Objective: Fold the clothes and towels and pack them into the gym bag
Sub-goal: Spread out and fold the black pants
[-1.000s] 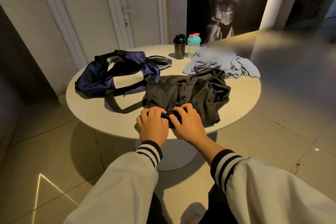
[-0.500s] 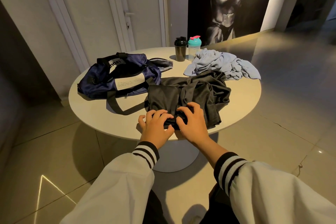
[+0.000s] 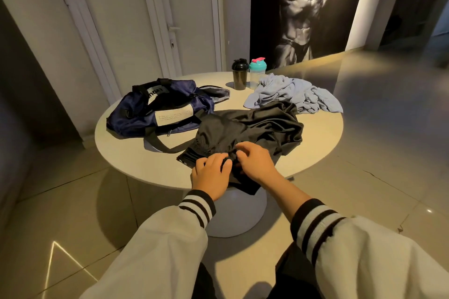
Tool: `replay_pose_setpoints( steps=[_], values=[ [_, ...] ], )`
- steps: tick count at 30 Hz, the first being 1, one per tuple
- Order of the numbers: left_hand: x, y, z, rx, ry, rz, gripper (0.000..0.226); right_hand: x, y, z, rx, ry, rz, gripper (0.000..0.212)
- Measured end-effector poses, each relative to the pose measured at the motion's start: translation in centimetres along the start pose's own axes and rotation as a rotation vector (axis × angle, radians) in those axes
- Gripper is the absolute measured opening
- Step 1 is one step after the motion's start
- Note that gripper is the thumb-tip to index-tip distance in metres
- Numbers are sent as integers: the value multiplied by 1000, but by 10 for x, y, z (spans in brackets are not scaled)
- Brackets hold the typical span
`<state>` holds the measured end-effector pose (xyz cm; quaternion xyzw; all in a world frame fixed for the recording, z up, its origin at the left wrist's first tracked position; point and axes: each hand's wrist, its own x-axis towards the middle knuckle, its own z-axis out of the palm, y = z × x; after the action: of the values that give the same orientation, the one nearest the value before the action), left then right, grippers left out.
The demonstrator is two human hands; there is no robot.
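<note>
Both hands work at the near hem of the black garment [image 3: 255,126]. The left grip [image 3: 210,177] has its fingers curled down onto the fabric, and the right grip [image 3: 257,165], just beside it, pinches a bunched fold between bent fingers and thumb, so each is grasping cloth, not released. From the two grips the garment spreads away and to the right across the round worktop [image 3: 126,153]. Its long axis seems to run from just left of the left grip out to beyond the right one, and a corner droops over the worktop's edge beneath the wrists. It looks crumpled rather than squared, so I judge the fold to be only beginning. The navy gym bag [image 3: 155,109] lies beyond and to the left of the grips, its strap touching the garment's left edge. The left grip is the nearer one to it, which should matter once a folded piece has to travel that way. A heap of pale blue cloth [image 3: 296,94] sits beyond the right grip, unfolded and touching the garment's far edge. Behind it stand a black shaker [image 3: 240,74] and a teal-lidded shaker [image 3: 257,70], side by side. The bag carries a white label [image 3: 173,115] whose small print is too fine to read. A band near its handles shows large letters upside down that I cannot make out with confidence.
</note>
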<state>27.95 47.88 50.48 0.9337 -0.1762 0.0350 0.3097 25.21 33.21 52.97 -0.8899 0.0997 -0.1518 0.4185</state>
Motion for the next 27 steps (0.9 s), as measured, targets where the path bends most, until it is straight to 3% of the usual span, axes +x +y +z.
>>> replay_pose_setpoints(
  steps=[4, 7, 9, 15, 22, 24, 27],
  values=[
    [7, -4, -6, 129, -45, 70, 33, 14, 28, -21, -381, 111, -156, 37],
    [11, -4, -7, 149, -99, 106, 27, 12, 33, -21, -544, -175, -50, 51],
    [16, -9, -6, 138, -78, 109, 22, 5, 35, -16, -606, -237, 37, 56],
    [18, -12, 2, 161, 98, -94, 21, -12, 28, -14, -770, -28, 104, 50],
    [43, -7, -6, -147, -72, -44, 44, 6, 15, -7, -501, 85, -170, 29],
    [46, -8, -8, -152, -68, -56, 46, 12, 17, -4, -504, -4, -193, 41],
    [47, -14, -7, -189, -6, -121, 49, 19, 21, -1, -550, -205, -50, 49]
  ],
)
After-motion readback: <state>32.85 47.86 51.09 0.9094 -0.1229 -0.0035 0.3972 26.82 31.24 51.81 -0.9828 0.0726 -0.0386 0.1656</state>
